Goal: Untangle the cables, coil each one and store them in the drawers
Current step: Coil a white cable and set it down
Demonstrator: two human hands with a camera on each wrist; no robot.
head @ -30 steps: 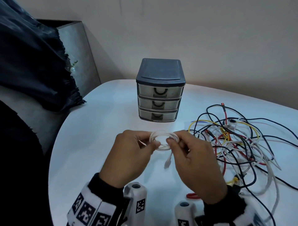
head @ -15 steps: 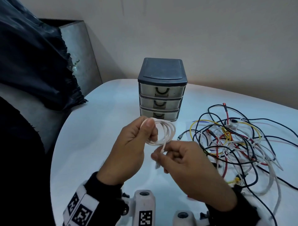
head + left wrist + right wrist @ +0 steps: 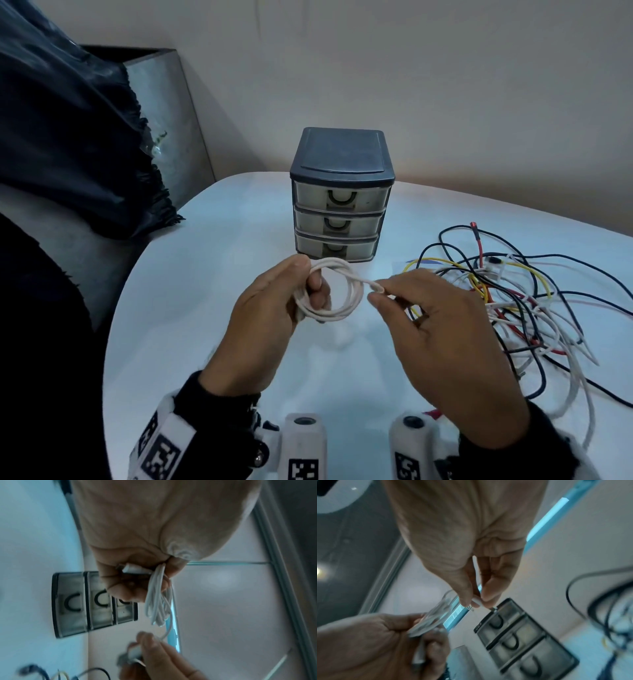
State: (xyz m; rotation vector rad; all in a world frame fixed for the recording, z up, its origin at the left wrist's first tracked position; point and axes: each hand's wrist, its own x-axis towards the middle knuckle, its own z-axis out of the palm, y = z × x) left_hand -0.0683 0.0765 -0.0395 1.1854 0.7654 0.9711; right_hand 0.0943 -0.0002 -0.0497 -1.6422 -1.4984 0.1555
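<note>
A white cable (image 3: 344,301) is wound into a small coil held above the table in front of the drawers. My left hand (image 3: 270,318) grips the coil's left side between thumb and curled fingers; the left wrist view shows the loops (image 3: 157,601) and one plug end pinched there. My right hand (image 3: 442,339) pinches the cable's free plug end (image 3: 376,287) at the coil's right; the right wrist view shows this plug end (image 3: 477,602) between thumb and finger. The grey three-drawer unit (image 3: 340,195) stands behind, all drawers closed. A tangle of black, white, red and yellow cables (image 3: 513,301) lies to the right.
The white round table (image 3: 205,274) drops off on the left, beside a grey box (image 3: 161,102) and dark cloth (image 3: 68,137). A wall runs close behind the drawer unit. A red piece lies near the table's front edge by my right wrist.
The hands parted: the left one lifted and kept the coil, the right one took the loose plug end from below the coil and drew it up to the coil's right side.
</note>
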